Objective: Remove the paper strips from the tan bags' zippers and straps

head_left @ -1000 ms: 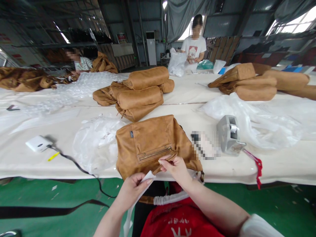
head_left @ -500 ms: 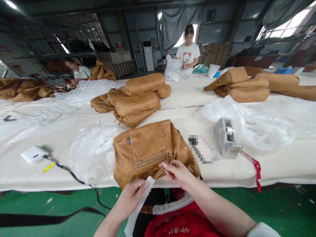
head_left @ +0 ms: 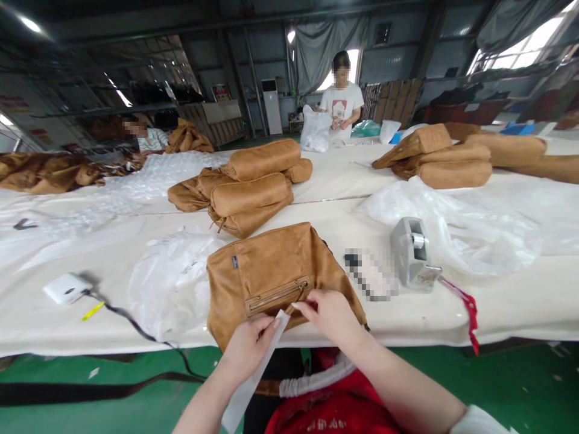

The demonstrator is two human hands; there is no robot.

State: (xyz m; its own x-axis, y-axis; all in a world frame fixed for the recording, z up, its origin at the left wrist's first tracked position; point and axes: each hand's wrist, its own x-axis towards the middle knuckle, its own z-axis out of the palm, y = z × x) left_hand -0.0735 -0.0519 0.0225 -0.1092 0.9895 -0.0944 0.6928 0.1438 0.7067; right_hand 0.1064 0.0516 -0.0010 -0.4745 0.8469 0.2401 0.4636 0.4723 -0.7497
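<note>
Head camera view shows a brown leather bag with a zipped front pocket and a small dark label, lying at the near edge of a long table covered in cream cloth. The left hand is closed, pinching a long white strip between thumb and fingers; the strip slants down past the table edge, its upper end meeting a thin brown leather strap over the bag's lower front. The right hand is partly curled, thumb and index finger pinching this strap just below the zip.

To the right of the bag lie a pixelated object and, just beyond it, a grey tape dispenser with a red ribbon trailing from its handle. Crumpled clear plastic lies to the left, and past it a small white device with a black cord. Behind the bag sits a pile of brown leather bags. Across the table stands a person in a white T-shirt.
</note>
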